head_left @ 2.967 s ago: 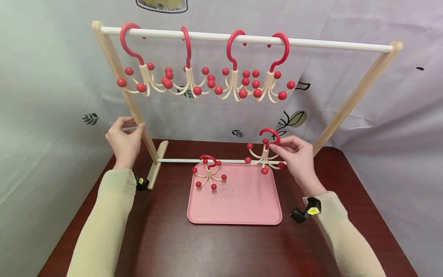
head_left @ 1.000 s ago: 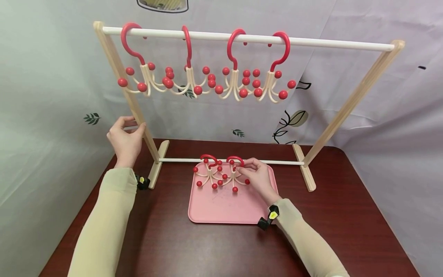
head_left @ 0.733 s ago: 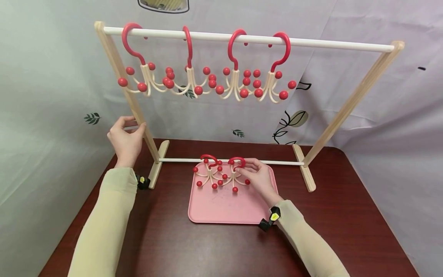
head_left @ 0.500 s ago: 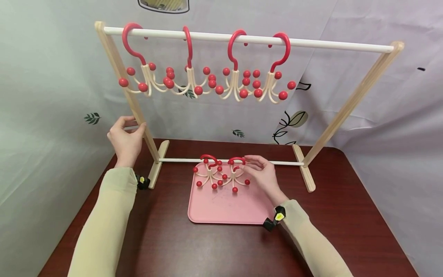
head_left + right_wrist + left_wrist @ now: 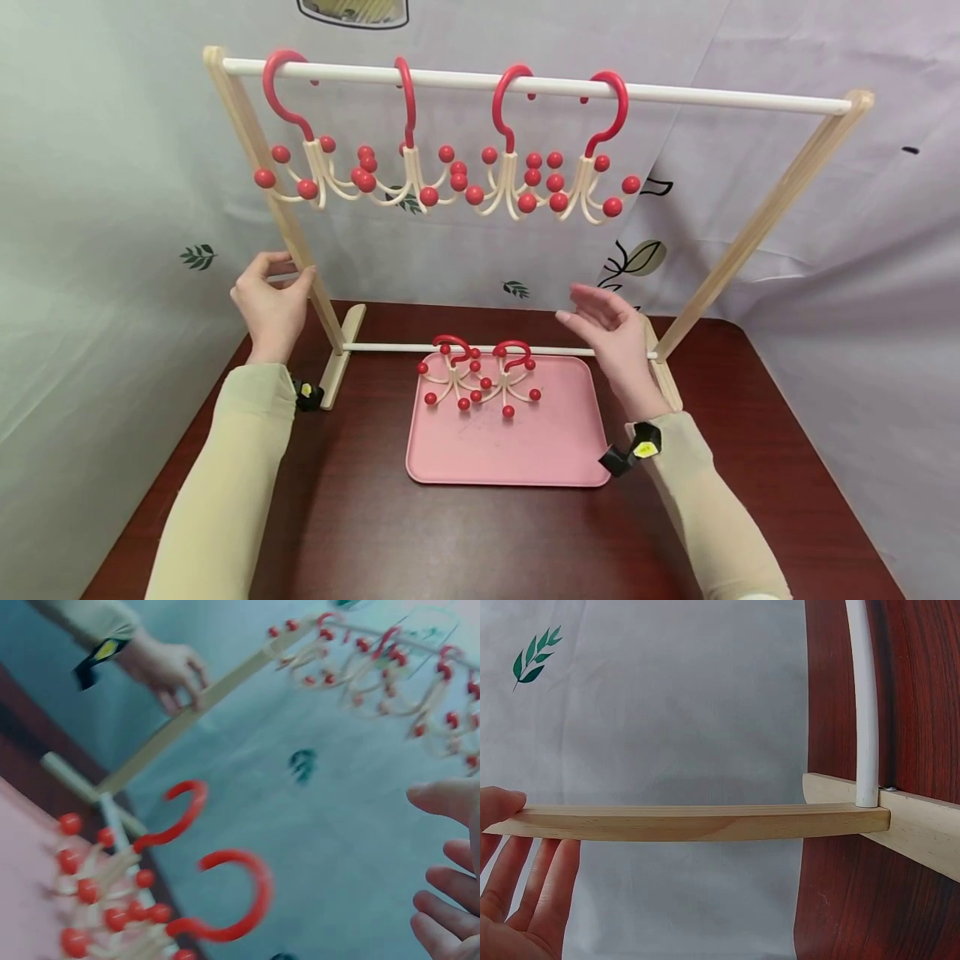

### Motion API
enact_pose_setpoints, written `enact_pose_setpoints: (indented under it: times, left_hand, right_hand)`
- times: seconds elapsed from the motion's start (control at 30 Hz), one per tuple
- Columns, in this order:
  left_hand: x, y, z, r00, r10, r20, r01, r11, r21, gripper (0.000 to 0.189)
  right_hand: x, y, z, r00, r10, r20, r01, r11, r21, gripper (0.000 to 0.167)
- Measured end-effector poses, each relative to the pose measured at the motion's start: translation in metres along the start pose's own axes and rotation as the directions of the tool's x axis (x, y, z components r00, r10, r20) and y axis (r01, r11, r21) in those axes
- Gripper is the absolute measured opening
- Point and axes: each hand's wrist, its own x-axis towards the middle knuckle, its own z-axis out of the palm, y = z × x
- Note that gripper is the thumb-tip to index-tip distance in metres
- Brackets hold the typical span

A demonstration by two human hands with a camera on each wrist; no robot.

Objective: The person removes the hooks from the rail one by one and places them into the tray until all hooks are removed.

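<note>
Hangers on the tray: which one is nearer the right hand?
The right hanger on the tray, as the head view shows; the left hanger sits farther from the right hand.

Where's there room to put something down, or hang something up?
On the pink tray, the front and right side are bare; its back left is crowded with two hangers. The top rail is free between the rightmost hanging hook and the right post.
</note>
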Motion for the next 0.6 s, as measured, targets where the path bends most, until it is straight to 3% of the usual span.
enact_pose_setpoints:
  times: [0.23, 0.4, 0.6]
  left_hand:
    - [0.000, 0.000, -0.001, 1.000, -0.009, 0.008, 0.009, 1.000, 0.000, 0.035]
    - [0.000, 0.000, -0.001, 1.000, -0.008, 0.008, 0.008, 1.000, -0.004, 0.034]
    - [0.000, -0.001, -0.001, 1.000, -0.009, 0.013, 0.009, 1.000, 0.000, 0.034]
  right_hand:
    - [0.013, -0.035, -0.012, 0.989, -0.116, -0.094, 0.127, 0.985, 0.120, 0.042]
    - [0.019, -0.059, -0.014, 0.980, -0.127, -0.151, 0.155, 0.970, 0.190, 0.043]
    - [0.026, -0.090, -0.013, 0.959, -0.179, -0.217, 0.225, 0.953, 0.205, 0.044]
